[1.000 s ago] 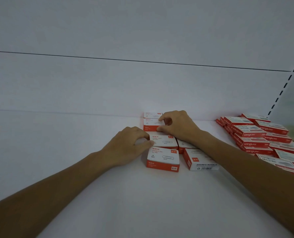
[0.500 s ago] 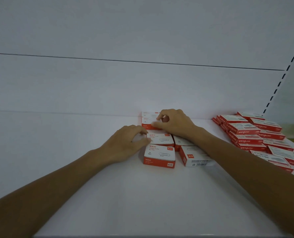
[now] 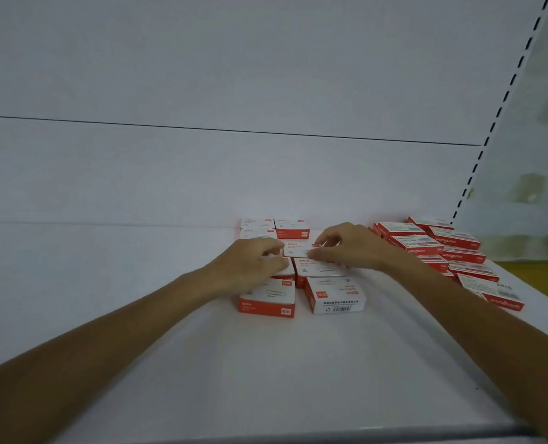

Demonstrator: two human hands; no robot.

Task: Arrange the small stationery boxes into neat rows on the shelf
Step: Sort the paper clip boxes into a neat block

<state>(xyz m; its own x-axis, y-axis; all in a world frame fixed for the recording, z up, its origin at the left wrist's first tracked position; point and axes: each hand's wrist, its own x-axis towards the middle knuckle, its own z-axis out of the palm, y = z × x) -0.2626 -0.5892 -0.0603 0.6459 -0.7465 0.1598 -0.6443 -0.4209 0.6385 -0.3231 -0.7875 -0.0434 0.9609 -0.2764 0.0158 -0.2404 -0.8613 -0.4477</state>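
Shelf [image 3: 266,363] white, seen from above and in front; small stationery boxes [image 3: 298,270] – red and white – grouped at centre, near the back panel [image 3: 202,174].

- Two columns forming, running from the panel toward the viewer; back-row boxes [image 3: 274,226] sit side by side against the panel, edges touching.
- Middle box [image 3: 298,249] lies flat between the two hands.
- Right hand [image 3: 356,248]: fingers [image 3: 325,239] curled, index and thumb closed on the right end of the middle box; forearm crosses the shelf from lower right.
- Left hand [image 3: 247,267]: fingers [image 3: 272,247] curled, tips at the left end of the middle box; thumb lies on a box mostly hidden under the hand; whether this hand actually grips anything – cannot tell.
- Front-left box [image 3: 268,298] lies flat, red long side facing the viewer; barcode box [image 3: 333,296] is just beside it on the right with a narrow gap, slightly skewed, print reading upside down.
- Loose pile [image 3: 442,248] of similar boxes lies well apart to the right, overlapping and unaligned, running along the shelf's right edge below the slotted upright [image 3: 503,100].
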